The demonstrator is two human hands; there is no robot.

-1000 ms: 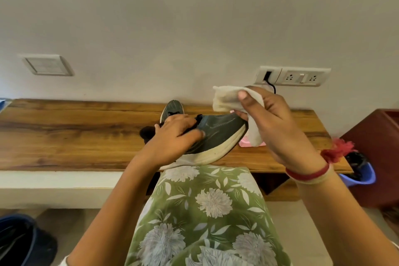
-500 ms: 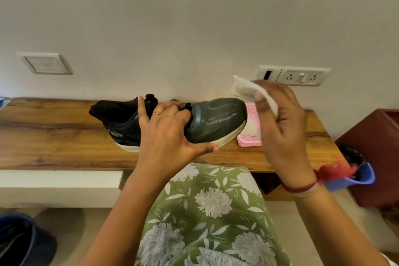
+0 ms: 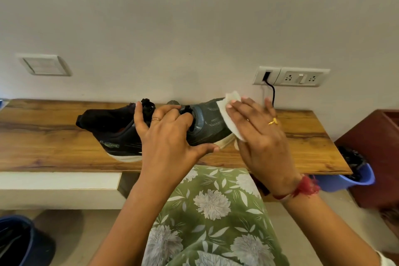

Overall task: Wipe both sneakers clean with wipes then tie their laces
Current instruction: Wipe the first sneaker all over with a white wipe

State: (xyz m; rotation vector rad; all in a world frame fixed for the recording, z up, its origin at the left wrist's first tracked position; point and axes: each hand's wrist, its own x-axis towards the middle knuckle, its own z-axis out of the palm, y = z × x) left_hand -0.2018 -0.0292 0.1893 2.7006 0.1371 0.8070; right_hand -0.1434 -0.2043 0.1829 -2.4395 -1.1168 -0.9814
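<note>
A dark grey and black sneaker (image 3: 112,129) with a pale sole is held sideways above the wooden shelf (image 3: 43,147), toe to the right. My left hand (image 3: 166,142) grips it around the middle, over the black laces. My right hand (image 3: 259,136) presses a white wipe (image 3: 230,119) flat against the grey toe. Just behind the held shoe, the tip of a second sneaker (image 3: 173,102) peeks up. The wipe pack is hidden behind my right hand.
A wall socket (image 3: 291,76) with a black cable sits above the shelf's right end. A blue bin (image 3: 349,177) stands below the shelf's right corner beside a red-brown cabinet (image 3: 375,157). A dark blue container (image 3: 19,242) is at the bottom left. My green flowered lap (image 3: 211,211) fills the foreground.
The sneaker was turned from toe-up to lying sideways with its side to me. My right hand brought the wipe down from the air onto the toe.
</note>
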